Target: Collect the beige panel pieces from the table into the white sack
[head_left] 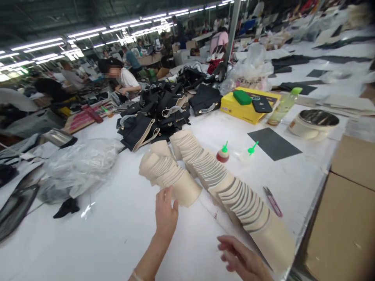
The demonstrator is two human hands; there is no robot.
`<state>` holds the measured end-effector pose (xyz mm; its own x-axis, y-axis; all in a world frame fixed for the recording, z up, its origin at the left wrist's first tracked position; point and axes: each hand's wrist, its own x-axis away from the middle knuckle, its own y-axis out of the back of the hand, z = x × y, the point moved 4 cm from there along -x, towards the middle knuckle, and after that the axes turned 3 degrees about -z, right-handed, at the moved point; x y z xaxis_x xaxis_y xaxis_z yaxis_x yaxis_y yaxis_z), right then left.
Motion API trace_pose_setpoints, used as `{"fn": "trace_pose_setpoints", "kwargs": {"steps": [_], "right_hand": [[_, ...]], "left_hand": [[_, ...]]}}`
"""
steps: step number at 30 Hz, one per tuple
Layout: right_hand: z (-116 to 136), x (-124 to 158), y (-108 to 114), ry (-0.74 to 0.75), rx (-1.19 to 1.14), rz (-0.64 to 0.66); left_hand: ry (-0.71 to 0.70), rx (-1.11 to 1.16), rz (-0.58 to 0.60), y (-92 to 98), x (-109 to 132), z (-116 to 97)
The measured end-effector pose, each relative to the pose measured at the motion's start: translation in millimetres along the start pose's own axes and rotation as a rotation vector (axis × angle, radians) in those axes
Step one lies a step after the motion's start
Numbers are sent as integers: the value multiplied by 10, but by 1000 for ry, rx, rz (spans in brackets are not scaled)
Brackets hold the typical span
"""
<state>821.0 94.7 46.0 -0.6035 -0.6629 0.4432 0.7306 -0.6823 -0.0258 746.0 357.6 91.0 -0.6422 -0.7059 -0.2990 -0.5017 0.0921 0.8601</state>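
Observation:
My left hand point(166, 210) is at the near edge of a short fanned stack of beige fabric pieces point(186, 189). Its thumb stands apart from the fingers, and nothing shows in its grasp; whether the fingertips touch the top piece I cannot tell. Slightly blurred, my right hand point(238, 255) hovers over the white table, left of the lower end of a long overlapping row of beige pieces point(243, 203). Its fingers are loosely bent and apart, with nothing between them. That row runs diagonally from beside the short stack down to the table's right edge.
Black bags point(161, 109) lie heaped at the back, near a yellow box point(249, 105). Two small bottles with green nozzles, one red-brown point(223, 155), stand behind the row. Thread snips point(273, 202) lie right of it. Clear plastic point(82, 168) is at left; cardboard point(342, 226) at right.

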Motion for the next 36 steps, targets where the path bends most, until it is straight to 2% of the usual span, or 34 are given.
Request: {"fn": "trace_pose_setpoints", "kwargs": {"steps": [3,6,9,12,16,19,23,30,36], "right_hand": [[117,-506,-317,6,-109,-92],[172,-950,-535,12,-72,-154],[209,-1254,-673,52,-39,-179],[172,-1428,-761,81,-34,-204],[58,-1535,-823,93,-4,-247],[9,-1566,-844,101,27,-259],[17,-1581,-870,100,50,-242],[51,-1601,-924,117,35,-228],[-19,-1632,-896,97,76,-178]], "left_hand": [[14,-48,-19,-174,-175,28],[39,-96,-30,-250,-271,20],[34,-117,-16,-286,-300,13],[20,-139,-13,-319,-280,18],[-1,-144,-20,-370,-245,18],[46,-96,-20,-400,-249,31],[124,-24,6,-416,-298,60],[149,-6,50,-396,-379,86],[194,-8,66,-378,-444,80]]}}
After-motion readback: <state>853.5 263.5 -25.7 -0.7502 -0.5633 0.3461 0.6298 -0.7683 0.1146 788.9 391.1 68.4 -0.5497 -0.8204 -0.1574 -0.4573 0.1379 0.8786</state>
